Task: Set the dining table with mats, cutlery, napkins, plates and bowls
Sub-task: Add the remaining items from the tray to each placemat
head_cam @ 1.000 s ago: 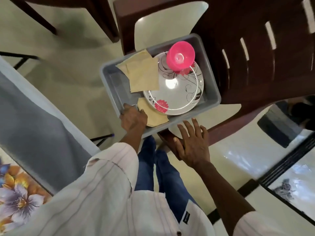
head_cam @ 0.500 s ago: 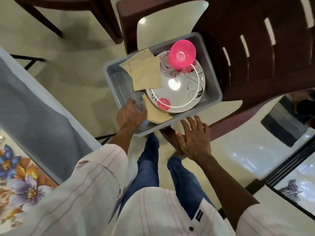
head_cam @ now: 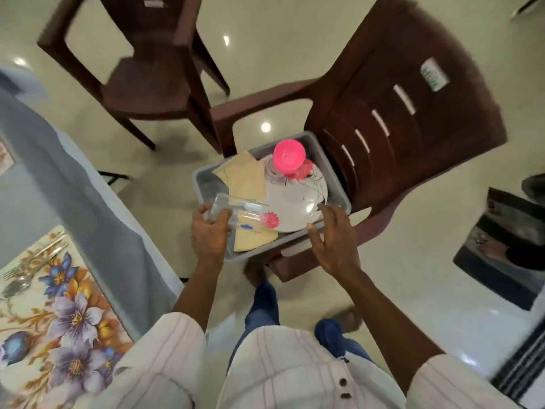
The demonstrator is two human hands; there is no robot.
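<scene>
Head view, looking down: a dark brown plastic chair (head_cam: 413, 128) carries a grey plastic tub (head_cam: 203, 184) on its seat. In the tub lie a round white plate with red flowers (head_cam: 298, 202), beige folded napkins (head_cam: 244, 178) and a small pink plastic bowl (head_cam: 288, 156) at the plate's far edge. The left hand (head_cam: 208, 234) grips a clear plastic packet (head_cam: 236, 208) over the tub's near corner. The right hand (head_cam: 336, 240), fingers spread, holds nothing by the near rim.

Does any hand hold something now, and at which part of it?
The left hand grips a clear plastic pack by its near left end, above the grey tub. The right hand is open and holds nothing.
</scene>
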